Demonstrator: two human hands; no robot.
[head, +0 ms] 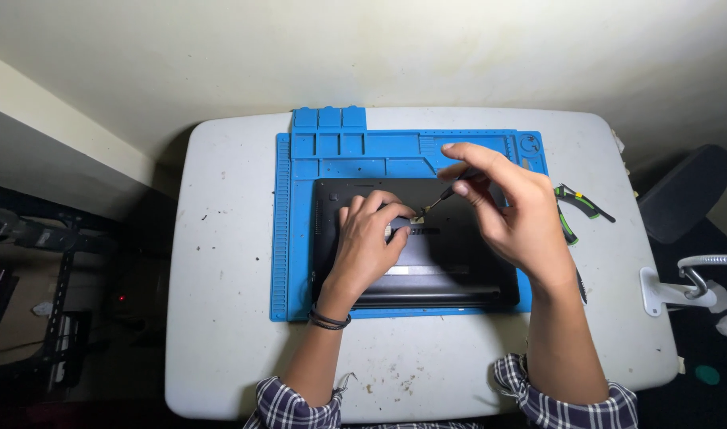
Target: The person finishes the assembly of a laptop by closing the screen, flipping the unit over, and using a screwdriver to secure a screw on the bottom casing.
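Observation:
A black laptop (451, 274) lies bottom side up on a blue work mat (300, 238). My left hand (369, 238) rests on the laptop's underside, its fingers bent around a small grey part near the middle. My right hand (510, 210) holds a thin screwdriver (444, 193) between thumb and fingers. The tip of the screwdriver points down and left, close to my left fingertips. A dark band sits on my left wrist.
The mat lies on a small white table (220, 318) with rounded corners and specks of dirt. Green-handled pliers (578, 206) lie to the right of the mat. A black chair (685, 191) and a white clamp arm (681, 290) stand at the right edge.

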